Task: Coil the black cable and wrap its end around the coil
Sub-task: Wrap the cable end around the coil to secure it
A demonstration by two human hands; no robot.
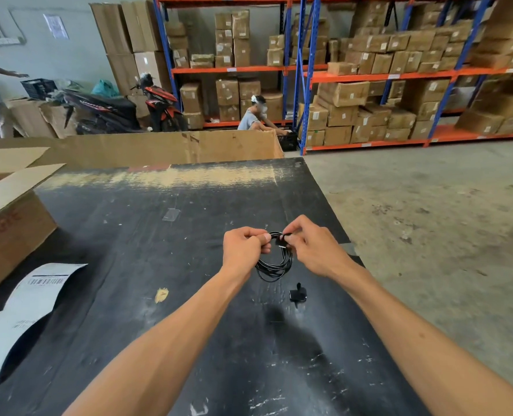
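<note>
1. The black cable (274, 262) is already gathered into a bundle of several loops, held up in the air above the bench (147, 265), toward its right edge.
2. The left hand (244, 250) has its grip clamped on the top left of the coil, pinching the loops together.
3. The right hand (310, 249) has its grip closed on a short stretch at the top of the coil, seemingly the free end; whether any turns are already around the bundle is too small to tell.
4. Judged from this, the coiling looks finished and the wrapping of the end is the step in hand; securing it is what remains.
5. A small black clip-like piece (297, 294) lies on the bench just below the coil, apart from it.
6. Toward the left edge lie a curled printed label (30, 301) and an open cardboard box (6, 223).
</note>
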